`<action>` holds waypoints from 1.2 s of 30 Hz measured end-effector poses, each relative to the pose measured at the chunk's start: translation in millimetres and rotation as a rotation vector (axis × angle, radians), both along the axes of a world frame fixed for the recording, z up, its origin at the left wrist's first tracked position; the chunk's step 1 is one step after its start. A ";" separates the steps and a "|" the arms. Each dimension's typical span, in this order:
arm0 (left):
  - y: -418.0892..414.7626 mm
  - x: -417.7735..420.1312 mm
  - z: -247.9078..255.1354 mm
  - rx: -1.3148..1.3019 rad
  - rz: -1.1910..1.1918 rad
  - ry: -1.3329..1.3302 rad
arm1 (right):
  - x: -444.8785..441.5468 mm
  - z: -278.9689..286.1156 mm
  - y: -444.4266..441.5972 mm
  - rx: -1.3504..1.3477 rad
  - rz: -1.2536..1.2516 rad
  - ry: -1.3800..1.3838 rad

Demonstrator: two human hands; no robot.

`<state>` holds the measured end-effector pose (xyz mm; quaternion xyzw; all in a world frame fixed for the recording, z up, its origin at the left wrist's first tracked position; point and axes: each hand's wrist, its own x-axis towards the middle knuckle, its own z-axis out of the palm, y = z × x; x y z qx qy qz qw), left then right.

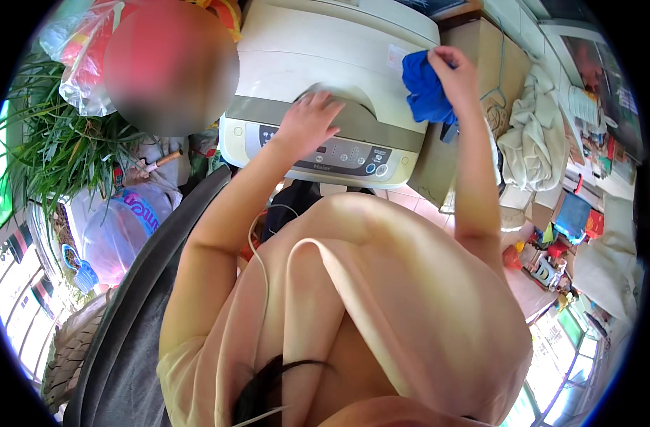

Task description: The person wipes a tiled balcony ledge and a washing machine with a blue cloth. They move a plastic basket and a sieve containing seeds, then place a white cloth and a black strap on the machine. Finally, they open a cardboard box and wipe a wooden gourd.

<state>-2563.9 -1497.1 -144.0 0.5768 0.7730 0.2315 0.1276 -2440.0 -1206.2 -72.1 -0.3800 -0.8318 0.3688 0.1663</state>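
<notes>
A white top-loading Haier washing machine (325, 40) stands before me with its lid down. My left hand (310, 120) rests at the grey front band of the lid, above the control panel (351, 157); its fingers are spread and slightly bent, and something blurred shows just beyond the fingertips. My right hand (456, 72) is raised over the machine's right side and pinches a bunched blue cloth (425, 88) between thumb and fingers. The cloth hangs down to the left of that hand.
A cardboard box (480, 48) with a blue wire hanger stands right of the machine, beside a crumpled beige cloth (536, 133). Long-leaved green plants (63, 139) and a filled plastic bag (117, 235) are at the left. A dark grey chair (138, 320) curves along my left side.
</notes>
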 end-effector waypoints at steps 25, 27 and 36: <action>174.9 -117.3 147.9 -0.481 -0.162 0.115 | 191.1 52.2 -79.5 -0.219 -0.598 0.627; 181.9 -123.4 131.4 -0.352 -0.127 0.166 | 187.1 46.9 -83.4 -0.187 -0.568 0.577; 175.2 -117.8 99.7 -0.223 -0.073 0.191 | 145.2 11.5 -106.1 -0.153 -0.292 0.240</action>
